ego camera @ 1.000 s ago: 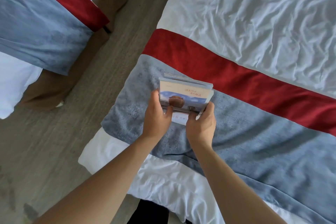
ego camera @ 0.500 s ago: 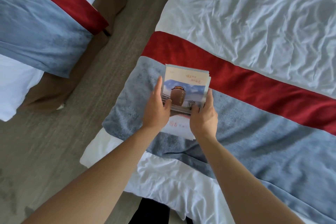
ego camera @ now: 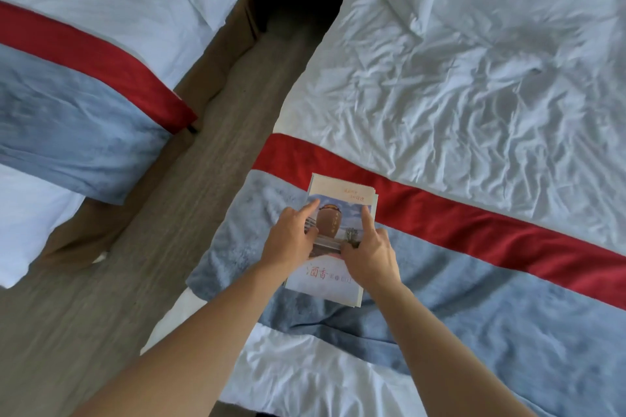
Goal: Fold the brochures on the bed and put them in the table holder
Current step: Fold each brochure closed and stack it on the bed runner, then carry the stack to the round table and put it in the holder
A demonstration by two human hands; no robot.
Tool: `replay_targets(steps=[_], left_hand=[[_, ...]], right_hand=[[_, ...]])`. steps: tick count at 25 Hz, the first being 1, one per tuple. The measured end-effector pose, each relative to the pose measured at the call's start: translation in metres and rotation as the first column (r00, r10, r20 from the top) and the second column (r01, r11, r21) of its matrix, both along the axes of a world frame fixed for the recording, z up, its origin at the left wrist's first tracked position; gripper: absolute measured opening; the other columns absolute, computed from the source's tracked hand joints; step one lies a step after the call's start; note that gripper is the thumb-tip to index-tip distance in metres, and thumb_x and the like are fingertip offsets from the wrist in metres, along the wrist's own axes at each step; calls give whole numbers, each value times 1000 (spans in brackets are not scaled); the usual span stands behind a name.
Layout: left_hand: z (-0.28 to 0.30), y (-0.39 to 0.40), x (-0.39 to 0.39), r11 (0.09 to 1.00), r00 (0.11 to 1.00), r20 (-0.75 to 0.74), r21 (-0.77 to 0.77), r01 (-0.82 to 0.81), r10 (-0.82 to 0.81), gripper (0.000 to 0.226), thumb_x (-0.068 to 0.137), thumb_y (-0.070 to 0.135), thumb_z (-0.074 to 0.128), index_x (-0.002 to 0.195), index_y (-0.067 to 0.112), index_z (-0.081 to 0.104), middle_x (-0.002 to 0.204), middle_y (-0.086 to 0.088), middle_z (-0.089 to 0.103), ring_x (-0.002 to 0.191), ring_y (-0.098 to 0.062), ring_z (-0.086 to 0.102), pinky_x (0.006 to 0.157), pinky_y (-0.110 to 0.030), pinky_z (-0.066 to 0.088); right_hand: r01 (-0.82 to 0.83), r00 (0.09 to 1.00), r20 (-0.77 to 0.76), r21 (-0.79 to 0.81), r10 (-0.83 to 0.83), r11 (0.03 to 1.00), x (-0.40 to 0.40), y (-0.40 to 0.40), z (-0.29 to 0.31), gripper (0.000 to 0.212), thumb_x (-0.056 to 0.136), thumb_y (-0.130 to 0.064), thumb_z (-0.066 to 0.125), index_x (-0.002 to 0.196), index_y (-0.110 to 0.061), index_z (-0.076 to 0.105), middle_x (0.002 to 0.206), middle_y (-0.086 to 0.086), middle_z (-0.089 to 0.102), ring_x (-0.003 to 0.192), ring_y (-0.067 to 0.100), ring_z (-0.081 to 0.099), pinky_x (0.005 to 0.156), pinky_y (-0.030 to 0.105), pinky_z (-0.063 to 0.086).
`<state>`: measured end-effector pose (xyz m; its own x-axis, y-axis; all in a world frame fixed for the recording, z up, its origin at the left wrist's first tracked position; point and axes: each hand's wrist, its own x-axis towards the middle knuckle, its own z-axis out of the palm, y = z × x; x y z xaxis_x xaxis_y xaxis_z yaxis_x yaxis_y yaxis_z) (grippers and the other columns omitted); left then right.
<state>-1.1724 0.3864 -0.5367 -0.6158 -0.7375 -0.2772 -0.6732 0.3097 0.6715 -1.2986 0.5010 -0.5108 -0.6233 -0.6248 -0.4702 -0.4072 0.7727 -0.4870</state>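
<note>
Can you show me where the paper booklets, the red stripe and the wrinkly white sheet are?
brochures (ego camera: pixel 342 188): head view, on the pale top of the front cover.
red stripe (ego camera: pixel 474 220): head view, mid-band, right of the stack.
white sheet (ego camera: pixel 457 84): head view, on the creased middle.

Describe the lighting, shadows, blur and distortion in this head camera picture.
Head view: soft, even daylight, no glare; faint shadows lie under both hands on the brochures and in the creases of the white sheet. Wide-angle bending curves the bed's red stripe and the floor. The top corners go soft and smeared; the brochure print stays readable beside the left hand and right hand.
</note>
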Motion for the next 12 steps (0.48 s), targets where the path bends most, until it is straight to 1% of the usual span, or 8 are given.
replay_targets(steps=[3,5,6,9,10,12], left_hand=[[33,5,-15,999,998,-36,-21,42,-43,62,95,15,62,150,34,40,105,-6,51,91,-25,63,75,-27,51],[64,8,-31,997,995,-66,-27,75,-76,62,95,16,63,149,34,40,106,-6,51,95,-25,62,79,-28,49],[80,10,-40,995,993,-74,-33,93,-95,62,95,17,63,149,34,40,106,-6,51,97,-26,61,82,-30,49],[127,21,-70,980,978,-106,-104,168,-179,61,94,19,65,149,32,42,105,-8,54,98,-27,60,85,-33,48],[141,29,-81,974,971,-120,-120,192,-206,61,94,19,65,148,32,42,108,-10,57,98,-26,61,85,-33,50],[165,48,-102,962,955,-147,-131,239,-258,61,93,19,66,149,32,42,111,-12,58,98,-26,63,83,-33,52]], right_hand=[[39,998,-41,-8,-39,999,-11,7,37,84,91,-26,58,155,-40,6,109,7,45,79,23,51,65,35,45],[72,995,-67,-52,-75,996,-21,15,69,85,91,-25,61,156,-38,8,108,8,46,79,22,51,68,33,45],[78,992,-91,-74,-84,994,-28,20,84,86,90,-25,63,157,-36,10,111,10,48,82,23,51,71,32,43],[115,978,-160,-125,-134,985,-54,44,128,87,88,-25,67,158,-31,15,122,17,53,103,34,57,78,31,36],[138,972,-170,-143,-161,980,-62,55,142,87,88,-26,67,157,-32,15,122,17,53,108,35,57,79,31,35],[188,957,-192,-164,-218,968,-77,81,167,87,87,-28,66,157,-33,15,123,17,54,110,36,57,79,33,36]])
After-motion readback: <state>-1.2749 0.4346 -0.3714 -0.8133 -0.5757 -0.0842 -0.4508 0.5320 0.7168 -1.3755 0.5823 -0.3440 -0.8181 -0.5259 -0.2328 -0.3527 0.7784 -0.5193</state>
